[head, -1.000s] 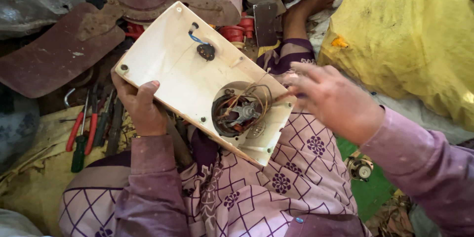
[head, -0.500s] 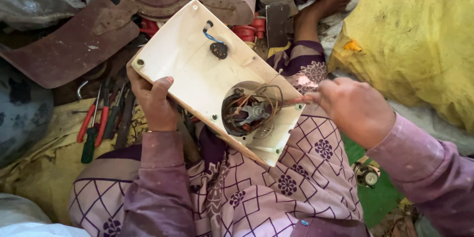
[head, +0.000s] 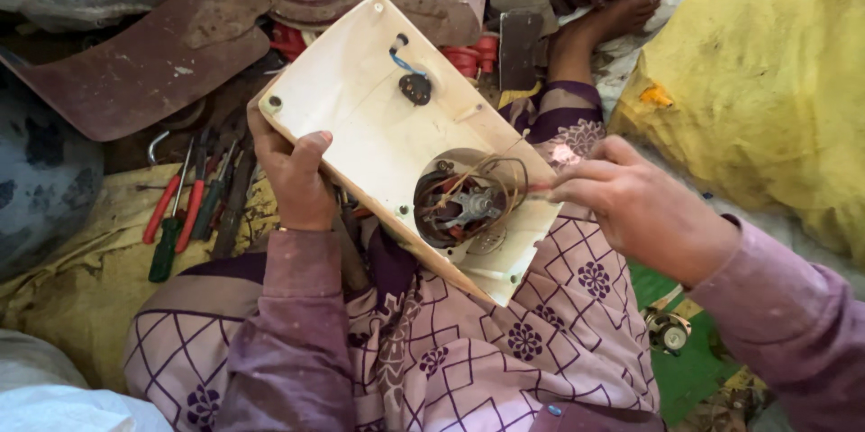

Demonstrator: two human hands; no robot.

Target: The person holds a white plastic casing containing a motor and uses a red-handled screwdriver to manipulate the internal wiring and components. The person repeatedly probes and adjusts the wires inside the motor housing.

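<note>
A cream plastic appliance base (head: 378, 126) rests tilted on my lap, underside up. My left hand (head: 293, 175) grips its left edge, thumb on the panel. A round opening in the base shows a small motor (head: 468, 207) with copper windings and loose wires. My right hand (head: 631, 207) pinches a thin red-tipped tool or wire end (head: 536, 187) at the right rim of that opening. A small black part with a blue wire (head: 410, 81) sits on the panel's upper area.
Screwdrivers and pliers with red and green handles (head: 185, 211) lie on the yellow cloth at my left. Rusty brown fan blades (head: 135, 63) and red parts (head: 468, 54) are ahead. A big yellow sack (head: 766, 81) fills the right. My bare foot (head: 622, 13) is ahead. A small metal part (head: 667, 333) lies lower right.
My right hand has moved in from the base's right edge to the motor opening and now pinches something at its rim. The left hand keeps its grip.
</note>
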